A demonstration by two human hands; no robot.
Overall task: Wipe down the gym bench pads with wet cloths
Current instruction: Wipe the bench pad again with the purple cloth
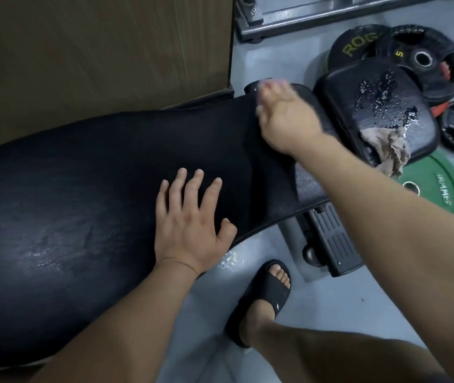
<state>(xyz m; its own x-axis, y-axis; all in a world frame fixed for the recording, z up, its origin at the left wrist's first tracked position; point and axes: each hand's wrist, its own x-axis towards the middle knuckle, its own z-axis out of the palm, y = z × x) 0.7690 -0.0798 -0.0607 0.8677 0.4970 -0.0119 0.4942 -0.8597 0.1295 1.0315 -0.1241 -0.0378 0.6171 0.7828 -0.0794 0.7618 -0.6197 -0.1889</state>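
The long black back pad of the bench fills the left and middle, with a damp sheen near its close end. My left hand lies flat on it, fingers spread, near its right edge. My right hand reaches to the pad's far end and is blurred; its fingers look stretched out over a pale bit of cloth. Beyond it, the smaller black seat pad carries water drops. A crumpled brown cloth lies on that pad's near edge, apart from both hands.
Black weight plates and a green plate lie on the grey floor to the right. A wooden panel stands behind the bench. The bench's base and my sandalled foot are below the pad. A metal rack frame is at the top.
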